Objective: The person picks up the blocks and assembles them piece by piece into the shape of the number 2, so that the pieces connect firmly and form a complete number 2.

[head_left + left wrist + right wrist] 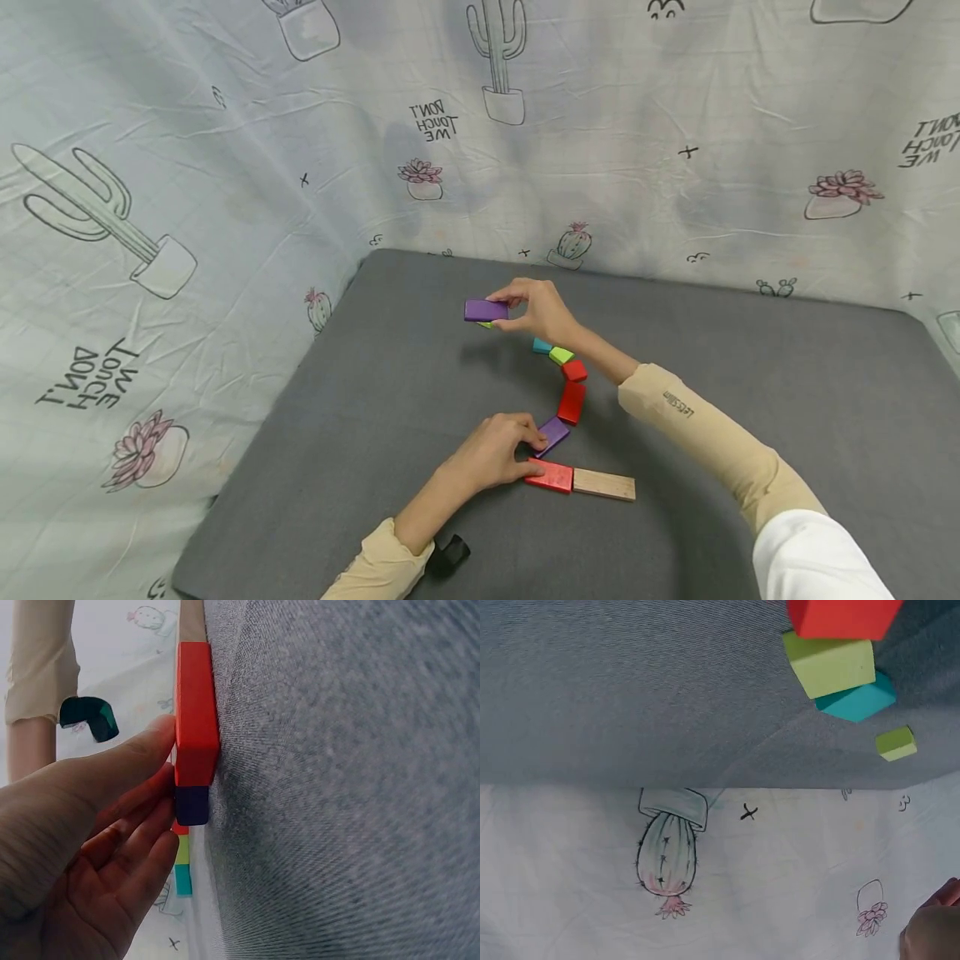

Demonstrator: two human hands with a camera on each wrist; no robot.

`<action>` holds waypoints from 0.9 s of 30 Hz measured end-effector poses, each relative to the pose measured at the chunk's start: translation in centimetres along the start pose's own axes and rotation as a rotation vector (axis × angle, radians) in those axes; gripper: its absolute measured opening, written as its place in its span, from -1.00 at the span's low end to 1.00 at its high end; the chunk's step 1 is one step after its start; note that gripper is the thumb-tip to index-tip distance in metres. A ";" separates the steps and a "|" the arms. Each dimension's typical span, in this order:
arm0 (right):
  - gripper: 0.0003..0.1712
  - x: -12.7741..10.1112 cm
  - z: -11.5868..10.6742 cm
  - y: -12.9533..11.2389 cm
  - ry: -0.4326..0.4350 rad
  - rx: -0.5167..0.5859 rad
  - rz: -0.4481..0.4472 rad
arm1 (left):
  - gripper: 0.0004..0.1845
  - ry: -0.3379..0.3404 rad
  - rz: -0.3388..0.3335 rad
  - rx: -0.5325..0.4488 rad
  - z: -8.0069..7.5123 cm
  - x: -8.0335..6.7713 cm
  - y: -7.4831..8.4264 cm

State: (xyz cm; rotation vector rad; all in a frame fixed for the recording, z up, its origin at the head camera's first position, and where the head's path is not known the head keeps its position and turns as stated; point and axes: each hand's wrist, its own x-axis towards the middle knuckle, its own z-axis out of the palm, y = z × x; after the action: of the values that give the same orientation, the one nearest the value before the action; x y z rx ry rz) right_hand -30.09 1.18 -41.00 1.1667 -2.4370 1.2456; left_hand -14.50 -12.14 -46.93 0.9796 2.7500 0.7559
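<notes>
Head view showed the right hand (542, 312) pinching a flat purple wooden block (486, 310); the left hand's (491, 454) relaxed fingers touched a flat red wooden block (549, 475). A careless nudge could have shifted it.

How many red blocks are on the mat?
3: one by the left hand, beside the wooden block; two further up the curved row. Others may hide behind the right hand.

We read "DON'T TOUCH ME", printed mirrored, on the cactus-patterned cloth (225, 167) in three places: behind the bench near the top middle, at the far right edge, and low on the left side. On the beige sleeve (697, 425) of the right arm we see small dark lettering, too small to read surely.
</notes>
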 end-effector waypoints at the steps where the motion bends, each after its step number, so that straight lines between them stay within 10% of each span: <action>1: -0.65 -0.1 0.0 0.1 -0.023 -0.011 -0.006 | -0.67 0.000 0.000 -0.002 0.0 0.0 0.0; 15: -0.66 -0.5 0.1 2.8 -0.371 -0.162 0.111 | -0.66 -0.017 -0.008 0.017 -0.1 -0.1 -0.1; 27: -0.69 -0.7 0.7 4.3 -0.431 -0.241 0.075 | -0.66 -0.005 0.001 0.025 -0.1 -0.3 0.0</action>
State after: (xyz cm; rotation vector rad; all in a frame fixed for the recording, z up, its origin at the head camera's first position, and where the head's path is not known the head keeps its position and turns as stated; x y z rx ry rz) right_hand -32.48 2.58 -44.41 1.3990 -2.8574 0.7416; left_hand -14.34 -12.36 -46.86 0.9860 2.7620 0.7196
